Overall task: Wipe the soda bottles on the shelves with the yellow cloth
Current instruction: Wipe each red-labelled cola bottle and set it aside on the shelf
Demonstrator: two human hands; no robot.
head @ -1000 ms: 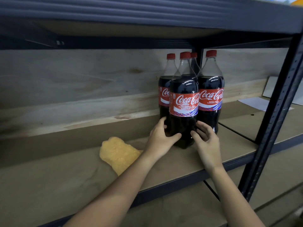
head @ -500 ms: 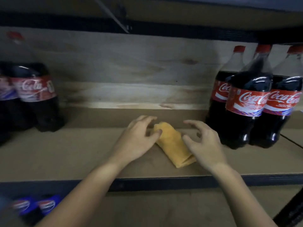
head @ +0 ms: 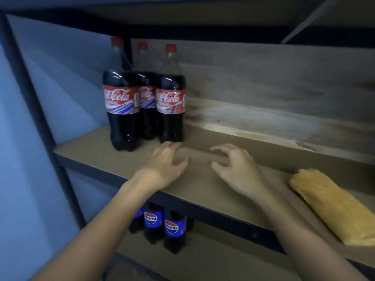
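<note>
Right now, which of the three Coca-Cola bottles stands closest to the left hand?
The rightmost Coca-Cola bottle: its base sits just beyond the left hand. The front-left bottle stands farther left, and the middle bottle sits behind the other two.

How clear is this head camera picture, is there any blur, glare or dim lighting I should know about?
Head view: dim overall, darkest under the upper shelf; soft motion blur smears the Coca-Cola labels, still readable; small glare spots on the bottle shoulders; wide-angle bending tilts the shelf; the hands and yellow cloth are fairly sharp.
</note>
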